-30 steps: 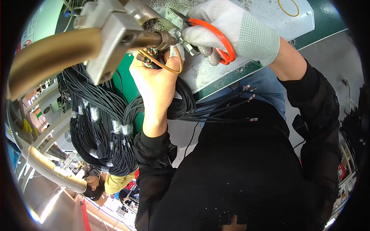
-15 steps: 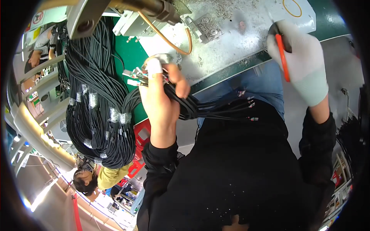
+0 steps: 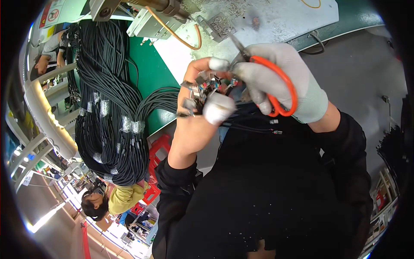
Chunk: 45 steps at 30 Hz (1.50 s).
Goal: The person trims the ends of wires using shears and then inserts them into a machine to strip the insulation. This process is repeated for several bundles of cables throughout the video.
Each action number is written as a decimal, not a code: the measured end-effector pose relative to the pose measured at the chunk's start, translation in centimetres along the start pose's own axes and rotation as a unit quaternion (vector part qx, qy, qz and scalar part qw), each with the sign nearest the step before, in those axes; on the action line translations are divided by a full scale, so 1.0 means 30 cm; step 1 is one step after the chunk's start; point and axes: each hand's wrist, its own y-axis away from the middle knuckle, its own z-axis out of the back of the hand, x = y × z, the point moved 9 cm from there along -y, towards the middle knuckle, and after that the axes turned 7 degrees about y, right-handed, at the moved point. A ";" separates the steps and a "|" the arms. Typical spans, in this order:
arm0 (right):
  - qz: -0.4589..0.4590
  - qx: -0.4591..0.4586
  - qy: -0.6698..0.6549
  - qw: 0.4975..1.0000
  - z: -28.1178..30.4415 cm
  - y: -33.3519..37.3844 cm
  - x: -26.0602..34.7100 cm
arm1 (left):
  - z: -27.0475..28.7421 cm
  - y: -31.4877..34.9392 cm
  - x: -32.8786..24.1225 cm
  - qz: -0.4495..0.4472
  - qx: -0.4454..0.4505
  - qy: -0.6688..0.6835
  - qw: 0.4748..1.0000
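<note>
My left hand (image 3: 193, 131), bare but for white coverings on the thumb and a finger, is wrapped round a bunch of black cables (image 3: 161, 98). Their stripped ends, with metal connectors (image 3: 207, 86) and small coloured wires, stick up between thumb and fingers. My right hand (image 3: 297, 80), in a white knitted glove, grips scissors (image 3: 290, 84) with red-orange handles. The blades point up and left, and the gloved fingertips are close to the connectors; whether they touch is hidden. Loose cable ends (image 3: 276, 132) hang over my lap.
A large bundle of black cables (image 3: 108, 69), tied with clear tape, drapes over the green table (image 3: 153, 67) at left. A metal machine (image 3: 159, 21) with a yellow-brown tube stands on a scrap-strewn white plate (image 3: 276, 21). A person in yellow (image 3: 125, 196) sits at lower left.
My right hand has swung left with the scissors, from the plate's right side to the bunch. My left hand has shifted slightly right and turned, with the connectors more upright.
</note>
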 end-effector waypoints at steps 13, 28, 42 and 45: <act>0.314 -0.159 0.297 0.888 0.062 0.087 0.099 | -0.050 0.001 -0.051 -0.095 0.003 -0.358 0.929; -0.058 0.183 -0.068 0.979 -0.001 0.045 -0.072 | -0.158 0.068 -0.074 -0.336 0.181 -0.498 0.778; 0.354 -0.094 0.335 0.868 0.035 0.069 0.125 | -0.003 -0.016 0.035 0.095 0.001 0.034 0.995; 0.384 -0.136 0.379 0.830 0.038 0.079 0.136 | -0.003 -0.035 0.022 0.121 0.047 0.017 0.991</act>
